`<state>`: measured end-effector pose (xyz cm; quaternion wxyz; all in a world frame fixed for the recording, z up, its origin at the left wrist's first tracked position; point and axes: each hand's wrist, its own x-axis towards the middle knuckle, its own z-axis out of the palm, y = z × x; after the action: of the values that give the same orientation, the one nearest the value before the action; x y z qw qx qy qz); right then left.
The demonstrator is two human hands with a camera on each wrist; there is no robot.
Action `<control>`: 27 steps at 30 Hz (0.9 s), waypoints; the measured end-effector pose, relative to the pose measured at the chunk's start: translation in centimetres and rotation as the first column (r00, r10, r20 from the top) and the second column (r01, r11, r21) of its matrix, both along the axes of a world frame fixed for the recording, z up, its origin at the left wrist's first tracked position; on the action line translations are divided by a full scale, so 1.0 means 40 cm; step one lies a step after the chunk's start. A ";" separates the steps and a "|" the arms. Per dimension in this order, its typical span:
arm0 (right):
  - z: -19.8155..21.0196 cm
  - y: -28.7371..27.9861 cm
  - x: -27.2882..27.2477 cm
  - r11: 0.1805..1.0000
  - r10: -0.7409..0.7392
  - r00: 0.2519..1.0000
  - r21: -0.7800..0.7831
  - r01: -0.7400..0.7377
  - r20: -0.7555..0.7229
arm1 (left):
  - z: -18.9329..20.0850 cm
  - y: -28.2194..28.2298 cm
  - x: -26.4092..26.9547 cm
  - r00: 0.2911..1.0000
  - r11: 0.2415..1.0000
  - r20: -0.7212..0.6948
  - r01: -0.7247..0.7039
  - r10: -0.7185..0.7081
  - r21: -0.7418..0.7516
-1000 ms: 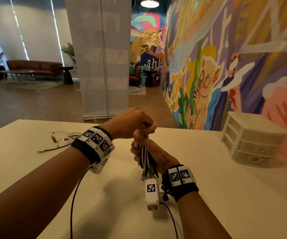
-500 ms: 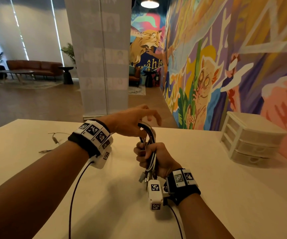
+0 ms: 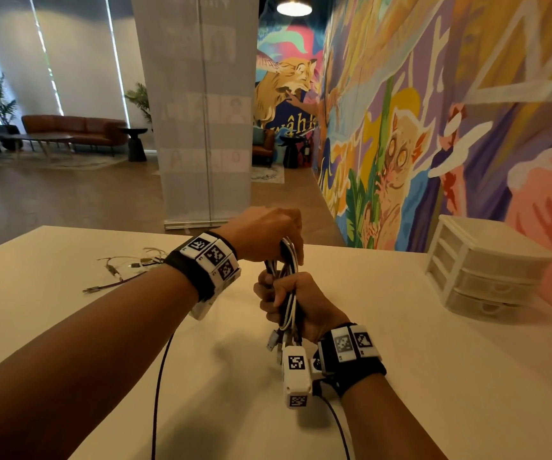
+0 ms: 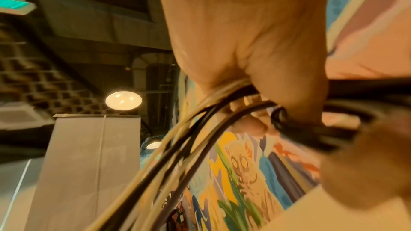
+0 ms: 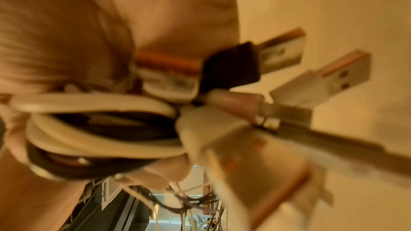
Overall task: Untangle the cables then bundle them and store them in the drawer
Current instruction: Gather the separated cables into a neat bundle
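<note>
A folded bundle of black and white cables (image 3: 288, 295) stands upright over the middle of the table. My right hand (image 3: 287, 302) grips its middle in a fist, and several USB plugs (image 5: 311, 80) hang out below the palm. My left hand (image 3: 269, 235) curls over the looped top of the bundle, fingers wrapped round the cable strands (image 4: 224, 110). A second tangle of thin cables (image 3: 128, 267) lies on the table at the far left, behind my left forearm. The white three-drawer unit (image 3: 486, 270) stands at the right by the wall, all drawers closed.
The cream table (image 3: 433, 376) stretches around both arms. A painted mural wall (image 3: 467, 127) runs along the right side behind the drawer unit. Thin tether leads (image 3: 158, 393) hang from both wrist cameras over the table.
My left hand, which had opened above the loop half a second ago, has closed down over the top of the bundle again. The right hand has kept its grip.
</note>
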<state>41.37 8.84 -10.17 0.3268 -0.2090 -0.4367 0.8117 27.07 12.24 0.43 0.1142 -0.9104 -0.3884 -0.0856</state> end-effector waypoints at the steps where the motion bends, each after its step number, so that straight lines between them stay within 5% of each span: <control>1: 0.004 -0.004 -0.002 1.000 0.005 1.000 0.020 -0.006 0.017 | -0.007 -0.002 0.008 1.000 0.999 -0.025 0.007 -0.006 0.035; 8: 0.007 -0.014 0.013 0.989 -0.103 0.977 0.126 0.081 0.185 | -0.020 -0.004 0.037 0.921 0.929 -0.242 0.343 -0.305 0.135; 17: 0.011 -0.008 -0.008 0.941 -0.236 0.930 0.305 0.147 0.281 | -0.023 0.003 0.015 0.961 0.975 -0.267 -0.003 0.064 0.223; 22: 0.012 -0.012 -0.001 0.943 -0.191 0.956 0.312 0.115 0.223 | -0.025 0.016 0.020 0.943 0.965 -0.292 -0.088 0.161 0.246; 27: 0.005 0.006 0.013 0.985 -0.042 0.977 0.174 0.005 0.210 | -0.052 0.030 0.016 0.945 0.980 -0.263 -0.176 0.194 0.091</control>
<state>41.88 9.07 -9.99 0.3048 -0.2707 -0.5351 0.7399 27.71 13.45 -1.67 0.2040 -0.8687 -0.4499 0.0377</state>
